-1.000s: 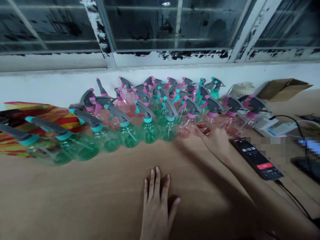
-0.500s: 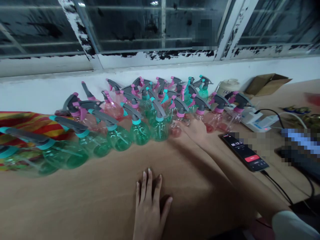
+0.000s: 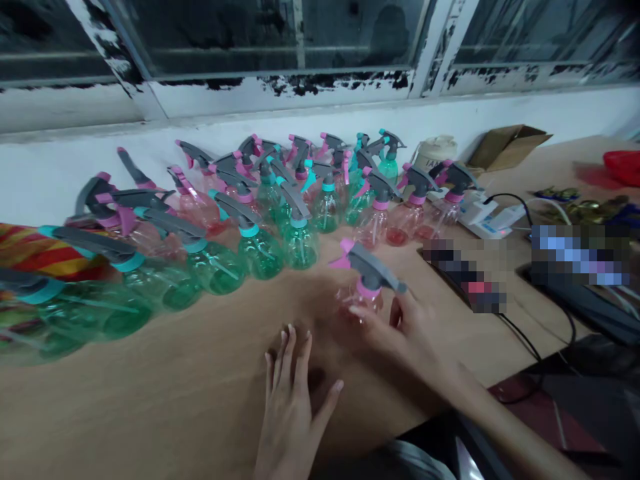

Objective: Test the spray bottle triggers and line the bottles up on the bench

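Your right hand (image 3: 407, 333) is wrapped around one clear pink spray bottle (image 3: 369, 299), grey-topped, pink-collared, just beyond your left hand (image 3: 290, 403), spread over the tabletop (image 3: 165, 407). Three matching bottles (image 3: 404, 223) stand behind, right.

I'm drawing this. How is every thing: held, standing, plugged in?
Nearest pink spray bottle: held, spray head on
Right hand: closed around that bottle
Left hand: open, palm down over the table
Front green spray bottles: standing, spray heads on
White power strip: black cord plugged in
Phone: too blurred to tell
Cardboard box: seems open
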Available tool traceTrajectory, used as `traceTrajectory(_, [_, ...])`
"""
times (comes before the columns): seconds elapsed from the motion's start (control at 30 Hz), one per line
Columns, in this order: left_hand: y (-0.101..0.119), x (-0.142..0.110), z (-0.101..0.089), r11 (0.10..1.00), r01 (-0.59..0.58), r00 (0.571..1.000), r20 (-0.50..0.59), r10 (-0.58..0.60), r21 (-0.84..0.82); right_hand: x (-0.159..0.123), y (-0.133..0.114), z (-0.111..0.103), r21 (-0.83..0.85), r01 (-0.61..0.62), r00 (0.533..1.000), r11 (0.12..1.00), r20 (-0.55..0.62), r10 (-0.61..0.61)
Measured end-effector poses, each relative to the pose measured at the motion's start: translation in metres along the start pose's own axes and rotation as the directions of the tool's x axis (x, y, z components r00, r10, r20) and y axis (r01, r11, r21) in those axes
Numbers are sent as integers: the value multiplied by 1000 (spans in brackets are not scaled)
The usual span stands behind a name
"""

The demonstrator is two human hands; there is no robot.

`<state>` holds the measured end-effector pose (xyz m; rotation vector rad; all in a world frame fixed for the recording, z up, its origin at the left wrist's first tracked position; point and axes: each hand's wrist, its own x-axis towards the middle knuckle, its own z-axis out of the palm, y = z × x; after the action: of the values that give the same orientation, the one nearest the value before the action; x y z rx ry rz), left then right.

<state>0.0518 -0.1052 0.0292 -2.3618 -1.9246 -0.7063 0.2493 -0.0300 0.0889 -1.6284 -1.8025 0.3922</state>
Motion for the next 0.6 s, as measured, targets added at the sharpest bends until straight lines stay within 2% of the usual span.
traceTrajectory(0.1, [14,2,2,987,29,999,-29,-34,-159,-31,-8,-5,121,43,996,992,69,-52])
traceTrajectory(0.2, [25,1,4,955,61,998,33,-54,-291,-42,-14,-14,213,108,979,971,150,-141])
traceTrajectory(0.33, [31,-1,3,921,150,987,110,-118,-359,-31,-10,-31,267,201,919,943,282,-276])
traceTrajectory(0.43, [36,3,0,922,229,967,181,-178,-312,-15,-5,-37,244,245,916,938,258,-306])
traceTrajectory(0.5, [40,7,-3,943,205,971,175,-163,-264,-5,-5,-36,321,243,906,916,263,-332])
traceTrajectory(0.6, [47,14,-7,973,93,988,142,-64,-209,4,-9,-30,548,204,869,811,281,-408])
